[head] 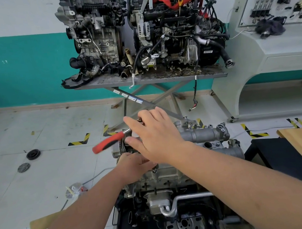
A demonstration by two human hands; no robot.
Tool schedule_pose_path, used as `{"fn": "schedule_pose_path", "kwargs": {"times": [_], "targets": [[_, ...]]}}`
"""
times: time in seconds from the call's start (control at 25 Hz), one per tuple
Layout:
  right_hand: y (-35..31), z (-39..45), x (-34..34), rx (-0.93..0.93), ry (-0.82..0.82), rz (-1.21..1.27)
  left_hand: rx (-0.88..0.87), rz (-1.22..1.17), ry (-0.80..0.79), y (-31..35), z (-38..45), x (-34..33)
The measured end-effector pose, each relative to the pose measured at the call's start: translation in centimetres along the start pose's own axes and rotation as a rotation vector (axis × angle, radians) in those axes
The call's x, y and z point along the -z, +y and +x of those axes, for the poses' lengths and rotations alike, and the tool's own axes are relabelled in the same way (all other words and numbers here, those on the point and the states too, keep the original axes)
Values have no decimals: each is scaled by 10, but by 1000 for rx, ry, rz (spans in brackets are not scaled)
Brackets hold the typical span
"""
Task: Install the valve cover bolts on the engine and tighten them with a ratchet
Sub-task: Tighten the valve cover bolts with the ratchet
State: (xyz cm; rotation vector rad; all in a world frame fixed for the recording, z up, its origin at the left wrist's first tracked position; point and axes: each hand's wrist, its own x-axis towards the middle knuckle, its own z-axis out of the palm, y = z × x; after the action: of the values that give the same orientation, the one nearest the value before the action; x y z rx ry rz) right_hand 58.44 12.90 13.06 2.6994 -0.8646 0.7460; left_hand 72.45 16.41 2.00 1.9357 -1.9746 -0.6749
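Standing low before the person, the engine (173,171) carries both hands: the right hand (155,135) spread over the red-handled ratchet (109,142) head, the left hand (134,164) curled near a bolt (154,170), grip unclear; unsteadied, the ratchet could slip off.

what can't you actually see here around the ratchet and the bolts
- Ratchet head, head view: covered by the right hand; only the red handle shows.
- Bolt being worked: hidden under both hands.
- Left hand fingers: overlapped by the right hand, grip unclear.
- Engine lower part: cut off by the bottom edge.
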Motion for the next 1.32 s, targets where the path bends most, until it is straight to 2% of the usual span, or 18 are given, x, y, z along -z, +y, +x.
{"fn": "schedule_pose_path", "kwargs": {"times": [0.16, 0.32, 0.4, 0.52, 0.6, 0.72, 0.76, 0.8, 0.84, 0.92, 0.96, 1.04, 1.12, 1.32], "targets": [[3, 13, 11, -18, -138, -42, -8, -12, -46, 6, -4, 5], [4, 32, 21, -260, -346, 183, 9, -65, -51, 5, -3, 6], [9, 39, 31, -516, -451, 533, -9, -66, -45, 4, -4, 4], [9, 31, 38, -956, -549, 1321, -9, -30, -42, 5, -3, 4], [5, 19, 29, -1079, -409, 1709, -8, -23, -56, 4, -4, 4], [-6, 9, 9, -1193, -4, 2085, -30, -19, -40, 4, -4, 4], [-11, 8, 4, -1141, 94, 2049, -26, -12, -29, 4, -4, 4], [-14, 4, 0, -1029, 150, 1872, -17, -5, -22, 4, -4, 3], [-16, -1, -4, -865, 180, 1580, -9, -4, -10, 3, -3, 2], [-9, -12, -15, -429, 314, 900, -3, -9, 13, 2, -3, 0], [-2, -14, -20, -217, 376, 635, -4, -12, 0, 2, -3, 1], [7, -13, -24, 15, 374, 374, -25, -123, -45, 2, -5, 2], [9, -9, -21, 57, 300, 278, -29, -192, -55, 4, -8, 5], [2, -7, -9, 41, 111, 153, -20, 25, 10, 4, -4, 3]]}}
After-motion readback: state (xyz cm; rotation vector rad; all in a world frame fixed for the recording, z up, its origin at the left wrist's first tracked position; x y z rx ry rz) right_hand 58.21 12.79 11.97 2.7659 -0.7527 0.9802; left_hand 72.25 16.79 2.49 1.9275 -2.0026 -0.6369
